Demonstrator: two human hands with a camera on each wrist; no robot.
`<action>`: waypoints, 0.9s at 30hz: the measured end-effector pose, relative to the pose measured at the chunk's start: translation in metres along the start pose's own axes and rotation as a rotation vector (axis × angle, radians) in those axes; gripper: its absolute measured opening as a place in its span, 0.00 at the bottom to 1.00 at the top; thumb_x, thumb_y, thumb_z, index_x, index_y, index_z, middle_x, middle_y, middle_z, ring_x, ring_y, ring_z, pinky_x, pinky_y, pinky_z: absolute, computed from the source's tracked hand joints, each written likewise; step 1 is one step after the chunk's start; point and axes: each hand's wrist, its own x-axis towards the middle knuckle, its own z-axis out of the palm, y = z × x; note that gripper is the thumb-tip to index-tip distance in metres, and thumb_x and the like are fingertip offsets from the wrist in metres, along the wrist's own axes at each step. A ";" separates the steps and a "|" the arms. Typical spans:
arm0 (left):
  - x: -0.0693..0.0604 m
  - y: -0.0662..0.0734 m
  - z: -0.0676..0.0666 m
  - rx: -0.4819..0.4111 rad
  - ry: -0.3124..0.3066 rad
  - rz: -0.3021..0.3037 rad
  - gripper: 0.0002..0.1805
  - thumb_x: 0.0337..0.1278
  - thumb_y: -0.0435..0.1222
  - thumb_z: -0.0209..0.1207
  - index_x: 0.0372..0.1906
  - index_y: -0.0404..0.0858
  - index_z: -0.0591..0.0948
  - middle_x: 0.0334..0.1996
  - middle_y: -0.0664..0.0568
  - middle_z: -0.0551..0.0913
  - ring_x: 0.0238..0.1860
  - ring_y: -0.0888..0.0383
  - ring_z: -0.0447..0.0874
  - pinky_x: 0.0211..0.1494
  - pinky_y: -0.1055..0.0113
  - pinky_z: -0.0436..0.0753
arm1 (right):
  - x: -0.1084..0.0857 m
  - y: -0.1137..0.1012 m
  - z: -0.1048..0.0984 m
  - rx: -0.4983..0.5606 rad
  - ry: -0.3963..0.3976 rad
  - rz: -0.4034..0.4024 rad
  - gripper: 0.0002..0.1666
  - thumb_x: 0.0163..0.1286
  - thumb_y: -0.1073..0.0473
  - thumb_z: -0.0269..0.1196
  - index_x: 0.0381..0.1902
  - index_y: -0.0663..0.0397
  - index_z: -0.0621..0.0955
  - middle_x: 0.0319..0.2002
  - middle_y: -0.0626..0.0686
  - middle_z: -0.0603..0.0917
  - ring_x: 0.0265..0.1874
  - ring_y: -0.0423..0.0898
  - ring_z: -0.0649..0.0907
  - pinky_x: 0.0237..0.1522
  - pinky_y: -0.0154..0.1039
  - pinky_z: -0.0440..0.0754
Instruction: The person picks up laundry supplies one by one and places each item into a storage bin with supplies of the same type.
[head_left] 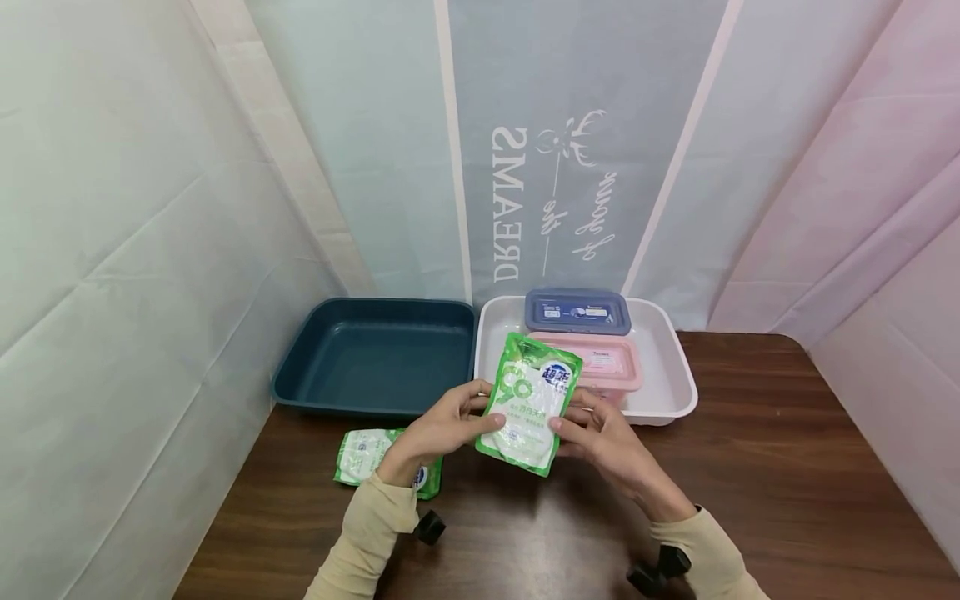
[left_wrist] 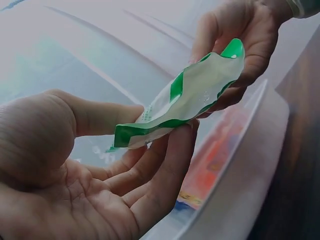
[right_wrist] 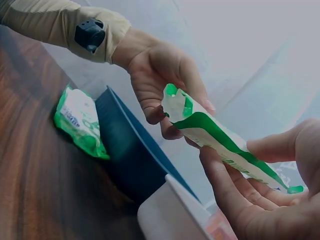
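"Above the worktop point(head_left: 780, 467), who's got that green-and-white pouch point(head_left: 527, 408)?"

"Both sides, lol. Left grip point(head_left: 447, 423) and right grip point(head_left: 609, 437) pinch 1 long edge each, so neither's really nearer. Long axis runs between them, top leaning right, near the white tray point(head_left: 662, 371)."

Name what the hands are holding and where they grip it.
A green-and-white pouch, its left edge pinched by the left hand, its right edge by the right hand.
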 end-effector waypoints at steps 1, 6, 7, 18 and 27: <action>-0.002 0.001 -0.001 0.010 0.019 -0.009 0.25 0.82 0.38 0.58 0.73 0.31 0.69 0.66 0.34 0.80 0.39 0.59 0.82 0.38 0.66 0.78 | 0.002 -0.002 0.001 -0.007 0.008 0.002 0.34 0.79 0.64 0.64 0.75 0.72 0.65 0.60 0.63 0.86 0.50 0.47 0.90 0.51 0.48 0.91; -0.013 0.003 -0.003 0.028 0.101 -0.065 0.38 0.82 0.41 0.57 0.85 0.35 0.56 0.82 0.32 0.61 0.71 0.42 0.76 0.58 0.57 0.82 | 0.011 -0.011 0.007 -0.032 0.008 -0.014 0.34 0.78 0.65 0.64 0.75 0.71 0.66 0.60 0.64 0.84 0.51 0.46 0.89 0.52 0.47 0.90; -0.014 0.003 -0.003 0.025 0.112 -0.068 0.38 0.82 0.41 0.57 0.85 0.35 0.56 0.82 0.33 0.59 0.75 0.41 0.72 0.61 0.55 0.82 | 0.014 -0.013 0.008 -0.030 0.000 -0.019 0.34 0.78 0.66 0.65 0.75 0.71 0.66 0.61 0.64 0.83 0.51 0.46 0.89 0.52 0.48 0.90; -0.030 0.006 -0.014 -0.062 0.245 0.010 0.34 0.81 0.37 0.58 0.83 0.38 0.61 0.80 0.37 0.66 0.67 0.44 0.80 0.62 0.54 0.84 | 0.034 -0.022 0.028 -0.052 0.035 -0.072 0.32 0.71 0.69 0.68 0.69 0.71 0.72 0.55 0.58 0.82 0.50 0.42 0.86 0.54 0.37 0.88; -0.038 0.015 -0.029 -0.004 0.327 0.006 0.32 0.81 0.36 0.59 0.82 0.39 0.64 0.80 0.37 0.64 0.68 0.37 0.80 0.64 0.49 0.85 | 0.055 -0.022 0.050 0.010 0.084 -0.084 0.25 0.70 0.73 0.66 0.62 0.75 0.73 0.54 0.60 0.80 0.45 0.43 0.87 0.46 0.44 0.92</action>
